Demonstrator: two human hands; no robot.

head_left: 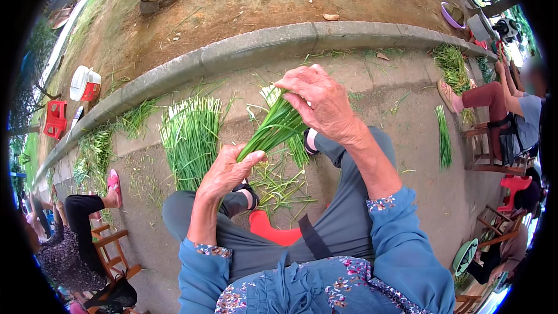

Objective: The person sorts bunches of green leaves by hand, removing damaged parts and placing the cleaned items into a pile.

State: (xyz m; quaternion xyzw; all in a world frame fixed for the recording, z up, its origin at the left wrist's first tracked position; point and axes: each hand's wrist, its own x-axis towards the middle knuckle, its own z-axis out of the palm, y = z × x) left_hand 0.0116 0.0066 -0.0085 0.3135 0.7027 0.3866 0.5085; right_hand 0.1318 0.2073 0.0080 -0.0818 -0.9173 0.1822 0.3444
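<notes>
A bunch of green chives (272, 129) is held slantwise in front of my knees. My left hand (224, 170) is closed round its lower end, thumb lying along the leaves. At its upper end my right hand (322, 102) is closed on the leaves, thumb and fingertips pinched together; the palm hides part of the bunch. A thick pile of chives (192, 136) with white ends lies on the ground left of the bunch. Behind the held bunch lies another small bundle (298, 150), partly covered. Loose leaves (279, 186) are scattered between my feet.
A concrete kerb (256, 46) curves across ahead, with bare soil beyond. A red stool (270, 229) shows between my legs. Seated people are at left and right. A chive bundle (443, 139) lies near the person at right. A white bucket (85, 84) and red stool (55, 119) stand far left.
</notes>
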